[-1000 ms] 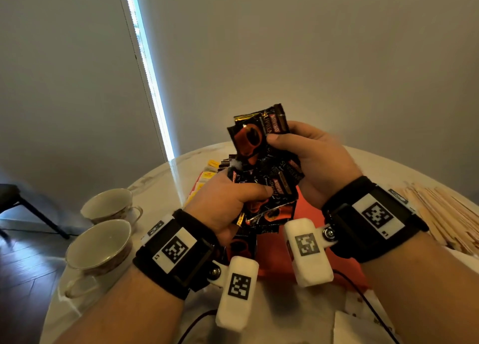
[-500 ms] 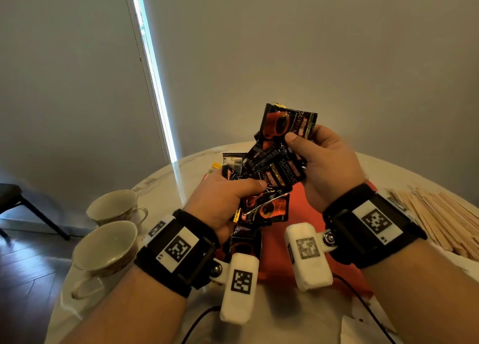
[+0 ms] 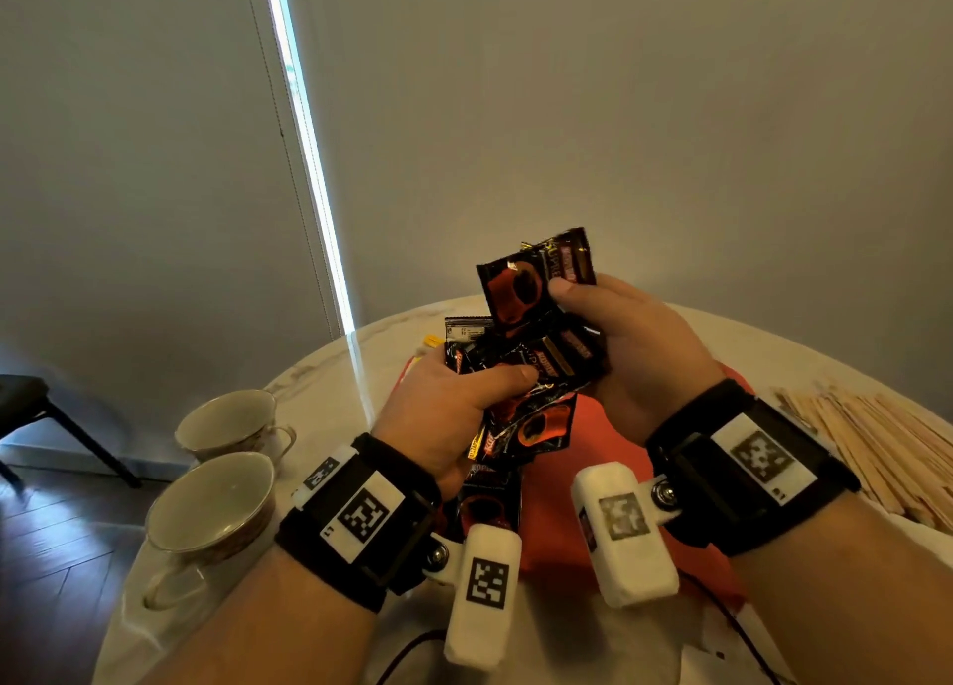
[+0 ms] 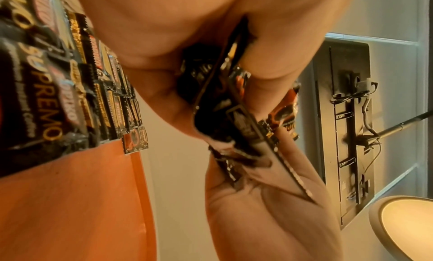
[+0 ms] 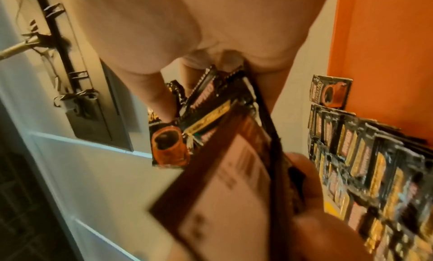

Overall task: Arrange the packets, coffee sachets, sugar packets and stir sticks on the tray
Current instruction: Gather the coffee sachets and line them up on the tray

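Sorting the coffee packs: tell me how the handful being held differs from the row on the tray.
The held sachets are fanned, crossing at angles, gripped above the tray by the left hand and right hand. The laid sachets overlap in an even row. Same black-and-gold design.

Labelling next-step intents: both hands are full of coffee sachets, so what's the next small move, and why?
Probably the right hand slides the top sachet off the bunch gripped by the left hand and lays it at the end of the row on the tray: that sachet already sticks up clear, pinched by the thumb.
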`<state>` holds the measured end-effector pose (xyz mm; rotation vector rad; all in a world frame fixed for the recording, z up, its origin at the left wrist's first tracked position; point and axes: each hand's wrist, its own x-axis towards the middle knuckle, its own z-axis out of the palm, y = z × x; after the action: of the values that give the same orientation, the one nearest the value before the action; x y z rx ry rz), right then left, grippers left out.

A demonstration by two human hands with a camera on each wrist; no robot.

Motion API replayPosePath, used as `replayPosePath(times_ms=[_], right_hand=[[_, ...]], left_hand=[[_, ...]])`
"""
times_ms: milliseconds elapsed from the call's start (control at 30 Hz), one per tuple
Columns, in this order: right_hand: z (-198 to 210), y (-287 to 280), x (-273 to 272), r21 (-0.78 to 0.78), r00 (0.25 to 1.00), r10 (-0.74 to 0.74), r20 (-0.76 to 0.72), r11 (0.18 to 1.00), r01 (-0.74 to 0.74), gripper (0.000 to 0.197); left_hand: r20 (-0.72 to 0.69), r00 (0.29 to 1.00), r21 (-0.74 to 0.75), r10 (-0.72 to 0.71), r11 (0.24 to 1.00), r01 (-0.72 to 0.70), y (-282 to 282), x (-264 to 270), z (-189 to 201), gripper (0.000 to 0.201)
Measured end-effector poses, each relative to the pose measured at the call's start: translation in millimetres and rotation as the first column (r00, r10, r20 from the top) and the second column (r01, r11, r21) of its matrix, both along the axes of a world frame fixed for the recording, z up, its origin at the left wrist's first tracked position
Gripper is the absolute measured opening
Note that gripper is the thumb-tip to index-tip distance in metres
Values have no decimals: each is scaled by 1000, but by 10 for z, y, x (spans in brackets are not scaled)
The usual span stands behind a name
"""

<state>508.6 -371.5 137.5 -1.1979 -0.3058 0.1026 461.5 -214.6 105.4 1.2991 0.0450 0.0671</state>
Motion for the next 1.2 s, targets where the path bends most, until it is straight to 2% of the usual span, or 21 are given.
replayPosePath(times_ms=[100,200,367,500,600,700,800,967,1100,1200], right_hand=[[24,-10,43,15,977,-169,132,986,168,17],[32,-77,106,134,975,-204,86,972,191,24],[71,-136,124,188,995,-100,20,978,95,31],[-19,-6,54,54,999,40,-24,998,-38,29],[-102,58,32,-50,999,47,-2,998,-47,23],[-125,72,43,-82,998,49,29,996,-46,27],[-126,99,18,-100,995,73,75,993,-65,36],[-122,132,-32,-101,982,153,112,985,-142,41],[-154,138,-24,-57,989,67,134,997,-60,41],[-162,134,-21,-114,981,100,169,990,-81,42]], left_hand=[[-11,1000,2,21,1000,-21,27,4,10,41],[-42,998,-62,42,997,-44,75,20,38,35],[-103,986,-176,128,974,-145,163,67,53,35],[-73,986,-183,150,970,-161,146,68,42,28],[-53,989,-143,135,980,-141,112,43,34,21],[-37,997,-156,64,985,-69,101,-8,68,30],[5,1000,-99,29,995,-29,85,-25,83,42],[53,997,-71,55,996,-51,79,-35,83,30],[36,997,-83,67,995,-64,81,-38,97,29],[-30,999,-168,45,985,-49,55,-53,108,50]])
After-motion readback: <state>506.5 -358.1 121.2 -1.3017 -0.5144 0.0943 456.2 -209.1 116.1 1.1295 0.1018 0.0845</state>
